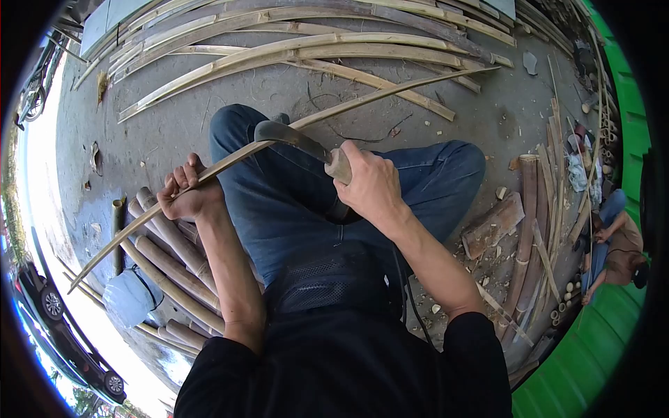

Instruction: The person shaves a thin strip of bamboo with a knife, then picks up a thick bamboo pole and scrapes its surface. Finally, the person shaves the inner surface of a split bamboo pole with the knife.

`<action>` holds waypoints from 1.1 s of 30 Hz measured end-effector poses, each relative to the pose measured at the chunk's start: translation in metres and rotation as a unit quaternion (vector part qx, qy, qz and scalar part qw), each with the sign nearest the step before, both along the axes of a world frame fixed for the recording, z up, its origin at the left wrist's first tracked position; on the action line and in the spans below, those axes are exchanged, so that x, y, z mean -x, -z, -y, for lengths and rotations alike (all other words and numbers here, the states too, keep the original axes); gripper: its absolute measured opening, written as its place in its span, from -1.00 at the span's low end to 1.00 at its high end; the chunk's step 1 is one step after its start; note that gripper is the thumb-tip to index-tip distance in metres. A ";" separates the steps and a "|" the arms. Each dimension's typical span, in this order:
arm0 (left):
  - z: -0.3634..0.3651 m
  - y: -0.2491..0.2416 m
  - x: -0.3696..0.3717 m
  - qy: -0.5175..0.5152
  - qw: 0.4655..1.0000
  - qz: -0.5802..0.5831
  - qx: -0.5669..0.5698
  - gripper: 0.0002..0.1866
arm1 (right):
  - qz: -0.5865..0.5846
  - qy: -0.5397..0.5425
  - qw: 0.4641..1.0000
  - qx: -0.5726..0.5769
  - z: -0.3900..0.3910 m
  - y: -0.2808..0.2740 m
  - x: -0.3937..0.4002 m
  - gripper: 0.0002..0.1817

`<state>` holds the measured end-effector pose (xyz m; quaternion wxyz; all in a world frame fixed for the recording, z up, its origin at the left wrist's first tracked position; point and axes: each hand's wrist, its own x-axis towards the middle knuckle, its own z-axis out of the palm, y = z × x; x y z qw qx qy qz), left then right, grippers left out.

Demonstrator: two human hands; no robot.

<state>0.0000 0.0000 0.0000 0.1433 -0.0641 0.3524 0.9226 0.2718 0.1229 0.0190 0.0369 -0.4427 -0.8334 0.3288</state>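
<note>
While our left hand (187, 203)'s clasping a long tan bamboo strip (233, 159), right hand (371, 182)'s gripping a curved dark-metal knife (300, 139), we're ideally angling shallow.

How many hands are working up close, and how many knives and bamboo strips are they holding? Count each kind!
Hands: 2, left hand and right hand
Knife: 1, curved
Bamboo strip: 1, long
Total: 4
</note>
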 end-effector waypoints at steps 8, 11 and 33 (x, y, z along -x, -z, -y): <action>-0.004 0.012 -0.003 0.045 0.994 -0.047 -0.088 -0.77 | 0.223 0.179 0.952 -0.112 -0.140 0.016 -0.132 -0.52; -0.008 0.008 -0.008 0.058 0.993 -0.071 -0.074 -0.76 | 0.116 0.088 0.988 -0.042 -0.062 -0.013 -0.051 -0.57; -0.011 -0.015 -0.035 0.101 0.977 -0.148 -0.114 -0.76 | 0.155 0.156 0.969 -0.113 -0.104 0.005 -0.093 -0.50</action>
